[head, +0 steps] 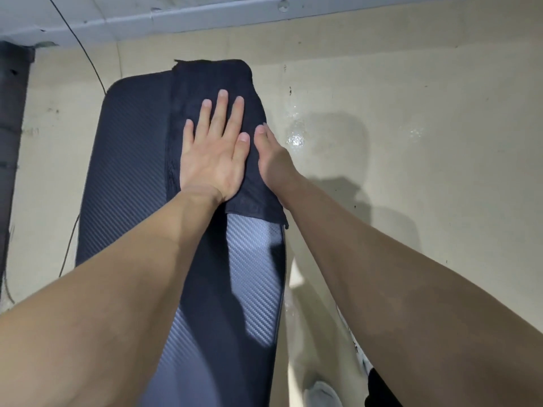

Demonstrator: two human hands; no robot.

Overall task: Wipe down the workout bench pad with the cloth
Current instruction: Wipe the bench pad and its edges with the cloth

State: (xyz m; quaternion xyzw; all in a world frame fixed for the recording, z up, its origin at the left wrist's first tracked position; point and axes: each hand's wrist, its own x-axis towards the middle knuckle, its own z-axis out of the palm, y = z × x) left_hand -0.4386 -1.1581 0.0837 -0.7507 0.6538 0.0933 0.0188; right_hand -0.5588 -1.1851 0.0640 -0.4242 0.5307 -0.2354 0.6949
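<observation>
A long dark bench pad [129,160] with a carbon-weave texture runs from the bottom of the view up the middle. A dark navy cloth [211,80] lies spread over its far right part, one corner hanging off the right edge. My left hand [213,154] presses flat on the cloth, palm down with fingers spread. At the pad's right edge, my right hand [271,155] touches the cloth's side with its fingers curled over it; the grip itself is hidden.
Beige floor [411,142] surrounds the bench, with wet shiny patches to the right. A thin black cable [88,54] curves past the pad's far left corner. A dark upright object [11,127] stands at the left edge. A grey wall base [205,13] runs along the top.
</observation>
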